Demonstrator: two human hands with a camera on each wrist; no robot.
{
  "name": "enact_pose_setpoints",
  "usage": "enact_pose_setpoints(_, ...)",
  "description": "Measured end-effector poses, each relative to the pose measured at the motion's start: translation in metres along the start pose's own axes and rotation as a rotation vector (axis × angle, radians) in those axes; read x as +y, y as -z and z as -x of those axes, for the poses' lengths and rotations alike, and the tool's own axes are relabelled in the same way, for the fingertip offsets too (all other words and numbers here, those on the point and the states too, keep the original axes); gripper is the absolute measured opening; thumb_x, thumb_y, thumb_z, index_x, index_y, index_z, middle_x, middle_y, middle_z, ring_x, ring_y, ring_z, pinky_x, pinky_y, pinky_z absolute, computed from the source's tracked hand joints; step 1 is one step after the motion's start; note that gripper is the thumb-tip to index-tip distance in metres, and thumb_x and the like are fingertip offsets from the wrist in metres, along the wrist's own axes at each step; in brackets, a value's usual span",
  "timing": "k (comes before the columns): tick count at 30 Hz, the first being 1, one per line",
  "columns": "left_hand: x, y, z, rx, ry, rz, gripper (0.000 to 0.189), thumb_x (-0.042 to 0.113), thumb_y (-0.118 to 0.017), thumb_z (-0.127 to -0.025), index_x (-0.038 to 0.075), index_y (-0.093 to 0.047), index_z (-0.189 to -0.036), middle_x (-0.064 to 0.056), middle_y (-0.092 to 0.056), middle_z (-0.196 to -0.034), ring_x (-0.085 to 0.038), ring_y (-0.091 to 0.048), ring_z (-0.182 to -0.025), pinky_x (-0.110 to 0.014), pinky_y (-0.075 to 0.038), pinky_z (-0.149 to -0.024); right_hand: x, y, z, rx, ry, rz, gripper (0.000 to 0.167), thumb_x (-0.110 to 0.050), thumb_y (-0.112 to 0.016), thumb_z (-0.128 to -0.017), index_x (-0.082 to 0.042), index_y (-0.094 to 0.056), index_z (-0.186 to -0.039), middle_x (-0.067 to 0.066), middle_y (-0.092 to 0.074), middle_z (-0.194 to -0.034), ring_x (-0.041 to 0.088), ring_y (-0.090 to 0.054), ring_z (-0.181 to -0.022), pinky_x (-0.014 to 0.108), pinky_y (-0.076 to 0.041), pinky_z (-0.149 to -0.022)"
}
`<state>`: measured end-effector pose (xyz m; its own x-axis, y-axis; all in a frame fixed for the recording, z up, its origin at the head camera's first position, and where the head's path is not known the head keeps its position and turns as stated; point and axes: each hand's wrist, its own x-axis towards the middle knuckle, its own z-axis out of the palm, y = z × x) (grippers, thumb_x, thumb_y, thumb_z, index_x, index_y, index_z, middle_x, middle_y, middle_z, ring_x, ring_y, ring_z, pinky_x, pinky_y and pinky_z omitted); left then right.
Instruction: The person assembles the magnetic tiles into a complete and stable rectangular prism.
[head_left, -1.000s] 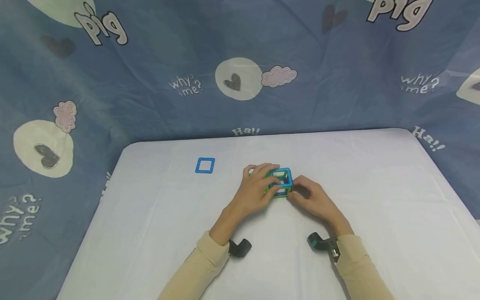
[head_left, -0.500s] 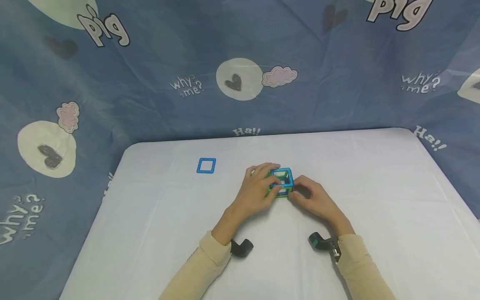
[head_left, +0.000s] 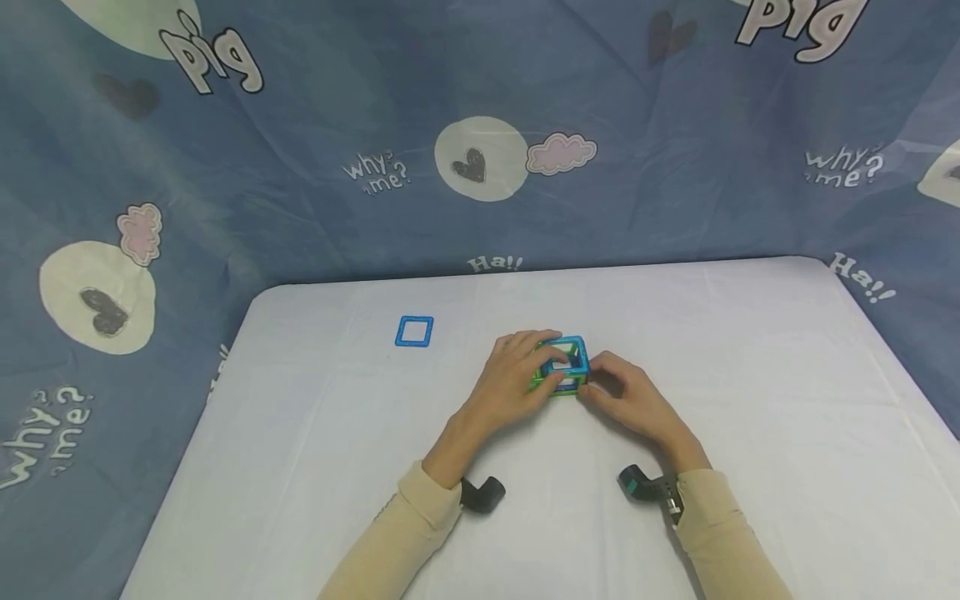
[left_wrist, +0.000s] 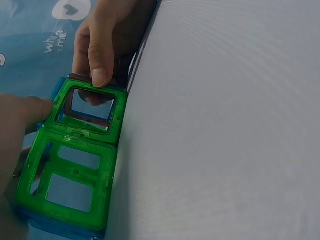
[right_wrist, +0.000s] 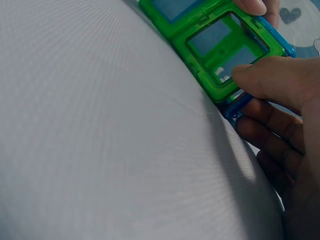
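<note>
A box-like block of joined magnetic tiles (head_left: pixel 573 354), green and blue square frames, sits on the white table between both hands. My left hand (head_left: pixel 513 379) lies over its left part, thumb on the near side and fingers across the top, gripping it and hiding much of it. At the right end my right hand (head_left: pixel 633 400) pinches the block between thumb and fingers. In the left wrist view two green square frames (left_wrist: pixel 70 200) stand side by side as the near wall. The right wrist view shows the right thumb (right_wrist: pixel 272 77) on the end green frame (right_wrist: pixel 212 90), fingers behind a blue edge.
A single blue square magnetic tile (head_left: pixel 414 332) lies flat toward the back left of the white table (head_left: pixel 750 350). A blue printed cloth (head_left: pixel 300 200) hangs behind the table. Small black wrist cameras (head_left: pixel 483 496) sit by the sleeves.
The left hand's fingers have shifted slightly over the block, and the green edge seen behind them before is now covered. The right hand keeps its pinch; the view has drifted a little.
</note>
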<state>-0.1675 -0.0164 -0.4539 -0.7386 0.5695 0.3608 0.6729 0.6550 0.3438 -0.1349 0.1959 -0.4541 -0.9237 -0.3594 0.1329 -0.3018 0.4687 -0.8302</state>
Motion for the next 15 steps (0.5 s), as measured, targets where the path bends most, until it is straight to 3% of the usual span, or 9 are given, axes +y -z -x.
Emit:
enact_pose_setpoints(9, -0.001, 0.002, 0.0, -0.011, 0.019, 0.02, 0.029, 0.035, -0.057, -0.093, 0.022, -0.061, -0.118, 0.002, -0.052, -0.139, -0.017, -0.046, -0.128, -0.04, -0.039, -0.103, 0.0, 0.0, 0.0, -0.003, 0.0, 0.003, 0.02, -0.008, -0.066, -0.086, -0.007, -0.062, -0.106, 0.006, -0.065, -0.109, 0.029, -0.055, -0.119, 0.049, -0.036, -0.11)
enact_pose_setpoints(15, -0.01, 0.003, 0.001, 0.057, 0.059, 0.176, 0.032, 0.037, -0.049, -0.097, 0.021, -0.058, -0.124, 0.002, -0.052, -0.138, -0.017, -0.045, -0.13, -0.045, -0.037, -0.105, -0.002, 0.0, 0.0, -0.003, -0.021, -0.003, 0.02, -0.008, -0.066, -0.086, -0.005, -0.062, -0.106, 0.009, -0.065, -0.108, 0.03, -0.055, -0.119, 0.049, -0.036, -0.11)
